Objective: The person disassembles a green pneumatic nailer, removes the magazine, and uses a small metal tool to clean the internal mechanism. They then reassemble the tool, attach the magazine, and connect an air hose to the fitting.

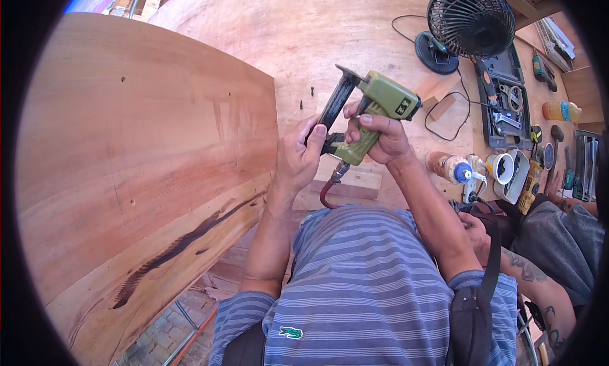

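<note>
Held up in front of my chest is a green air nail gun point(390, 96) with a long dark magazine. My right hand point(388, 141) is wrapped round its handle, fingers near the trigger. My left hand point(299, 151) is closed on the magazine, thumb along its side. The nose of the tool points up and left, apart from the wood. From the handle's base a metal coupling point(339, 172) leads to a red air hose point(326, 196). Two small dark screws point(312, 91) are on the plywood worktop point(330, 36) beyond my hands.
A large plywood panel point(158, 112) stands close on my left. Far right are a black fan point(471, 20), an open tool case point(504, 106) and a drill point(543, 71). Nearer are a bottle point(447, 166) and a white cup point(501, 167). Another person's arm point(539, 283) reaches in at right.
</note>
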`<state>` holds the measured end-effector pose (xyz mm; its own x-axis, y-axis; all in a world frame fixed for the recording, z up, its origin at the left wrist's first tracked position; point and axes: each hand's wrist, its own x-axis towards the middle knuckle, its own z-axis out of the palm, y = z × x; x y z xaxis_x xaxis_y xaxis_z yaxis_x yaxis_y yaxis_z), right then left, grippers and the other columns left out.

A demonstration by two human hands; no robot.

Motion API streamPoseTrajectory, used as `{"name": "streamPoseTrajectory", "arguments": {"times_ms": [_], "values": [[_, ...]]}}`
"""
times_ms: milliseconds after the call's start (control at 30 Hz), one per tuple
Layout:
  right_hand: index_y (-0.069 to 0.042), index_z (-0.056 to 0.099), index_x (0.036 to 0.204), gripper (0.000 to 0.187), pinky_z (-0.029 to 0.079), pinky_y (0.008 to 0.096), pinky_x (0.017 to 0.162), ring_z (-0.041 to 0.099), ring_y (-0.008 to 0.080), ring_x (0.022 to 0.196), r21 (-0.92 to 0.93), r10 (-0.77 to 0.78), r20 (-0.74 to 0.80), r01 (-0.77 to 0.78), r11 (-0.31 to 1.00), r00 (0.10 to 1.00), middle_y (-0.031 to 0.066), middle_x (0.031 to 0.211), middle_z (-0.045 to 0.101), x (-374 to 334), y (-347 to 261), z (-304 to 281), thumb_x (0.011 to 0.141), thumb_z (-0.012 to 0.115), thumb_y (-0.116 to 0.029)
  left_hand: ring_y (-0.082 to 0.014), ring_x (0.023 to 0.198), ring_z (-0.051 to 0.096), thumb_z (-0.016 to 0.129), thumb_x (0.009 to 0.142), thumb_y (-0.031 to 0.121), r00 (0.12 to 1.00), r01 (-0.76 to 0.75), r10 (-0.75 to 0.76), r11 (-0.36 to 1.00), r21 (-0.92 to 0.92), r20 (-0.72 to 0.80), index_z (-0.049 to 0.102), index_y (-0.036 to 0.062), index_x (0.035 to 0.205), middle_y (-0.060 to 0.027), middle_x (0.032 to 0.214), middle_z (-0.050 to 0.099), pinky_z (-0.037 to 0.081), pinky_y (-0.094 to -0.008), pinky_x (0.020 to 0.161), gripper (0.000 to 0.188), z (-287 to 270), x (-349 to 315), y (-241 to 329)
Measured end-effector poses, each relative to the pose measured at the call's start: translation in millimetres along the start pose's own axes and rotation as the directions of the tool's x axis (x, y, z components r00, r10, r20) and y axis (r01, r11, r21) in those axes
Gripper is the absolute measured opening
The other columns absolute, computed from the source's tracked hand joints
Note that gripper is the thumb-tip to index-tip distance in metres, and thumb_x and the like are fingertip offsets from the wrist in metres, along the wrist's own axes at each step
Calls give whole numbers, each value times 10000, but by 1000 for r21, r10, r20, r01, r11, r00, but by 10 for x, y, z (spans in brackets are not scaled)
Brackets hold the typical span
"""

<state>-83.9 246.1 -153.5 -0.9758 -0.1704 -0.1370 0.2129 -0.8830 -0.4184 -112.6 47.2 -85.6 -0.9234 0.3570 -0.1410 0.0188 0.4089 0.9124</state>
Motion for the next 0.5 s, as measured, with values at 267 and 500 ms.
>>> {"name": "streamPoseTrajectory", "arguments": {"times_ms": [267,500], "values": [[52,651,1169,338,575,402,776,664,209,764,4,16,0,-16,1000,1000,189,1152,663,-7,12,53,852,689,-58,-174,819,664,600,1057,257,998,-18,13,996,-91,-61,655,-36,1228,-137,911,693,533,-326,732,344,43,-82,-37],[52,675,1155,330,562,387,758,675,204,748,100,8,84,-17,995,996,166,1078,681,-23,-19,22,849,701,-68,-212,787,682,623,1039,234,988,-120,121,993,14,-101,658,-40,1197,-144,888,695,538,-337,706,318,92,-133,96]]}}
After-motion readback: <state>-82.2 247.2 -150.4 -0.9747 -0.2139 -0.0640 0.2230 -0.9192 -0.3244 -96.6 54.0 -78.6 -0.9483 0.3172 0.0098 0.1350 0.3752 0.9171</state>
